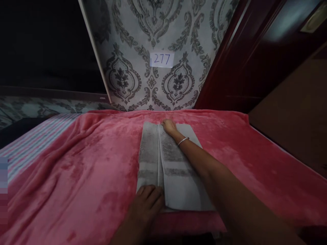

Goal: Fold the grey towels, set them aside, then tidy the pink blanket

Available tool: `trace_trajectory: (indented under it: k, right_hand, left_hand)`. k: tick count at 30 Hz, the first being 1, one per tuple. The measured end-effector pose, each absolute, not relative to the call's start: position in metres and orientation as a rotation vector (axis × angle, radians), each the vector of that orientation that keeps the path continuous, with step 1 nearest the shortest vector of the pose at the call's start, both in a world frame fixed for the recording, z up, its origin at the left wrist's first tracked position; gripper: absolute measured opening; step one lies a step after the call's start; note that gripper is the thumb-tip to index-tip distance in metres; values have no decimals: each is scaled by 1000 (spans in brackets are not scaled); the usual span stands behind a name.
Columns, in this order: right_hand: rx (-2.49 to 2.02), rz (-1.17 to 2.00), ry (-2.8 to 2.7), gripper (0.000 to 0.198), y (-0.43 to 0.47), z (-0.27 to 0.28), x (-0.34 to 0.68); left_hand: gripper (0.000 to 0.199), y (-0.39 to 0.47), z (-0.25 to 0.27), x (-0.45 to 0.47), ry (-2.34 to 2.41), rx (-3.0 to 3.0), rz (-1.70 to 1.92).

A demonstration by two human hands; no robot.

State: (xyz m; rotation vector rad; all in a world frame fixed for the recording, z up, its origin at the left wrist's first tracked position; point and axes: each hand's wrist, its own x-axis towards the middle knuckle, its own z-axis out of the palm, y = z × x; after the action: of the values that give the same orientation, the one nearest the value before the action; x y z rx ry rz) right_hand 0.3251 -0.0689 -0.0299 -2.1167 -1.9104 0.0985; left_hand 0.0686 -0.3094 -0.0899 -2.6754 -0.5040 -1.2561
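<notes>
A grey towel (176, 187) with darker bands lies on the pink blanket, its two side panels folded inward so their edges run close together near the middle. My right hand (169, 127) reaches to the far end and is closed on the towel's edge beside that central line. A thin bangle circles the right wrist. At the near left corner, my left hand (149, 199) is closed on the towel with curled fingers; its thumb is hidden.
The pink blanket (102, 163) covers the surface, and a striped cloth (46, 136) shows at the left. Behind stand a patterned wall with a paper label (162, 59) reading 277, a dark screen (48, 44) and a dark red door frame (224, 58).
</notes>
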Motion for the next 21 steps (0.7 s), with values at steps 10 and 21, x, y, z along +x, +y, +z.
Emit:
trace_trajectory:
  k: [10,21]
  right_hand:
    - [-1998,44,-2000,52,-130,-10,313]
    - [-2065,146,-2161,65,-197,-29,280]
  left_hand:
    - [23,-313,-81,66,-583,-2808,-1159]
    - [15,-321,-72,69,-634,-2890,-1119]
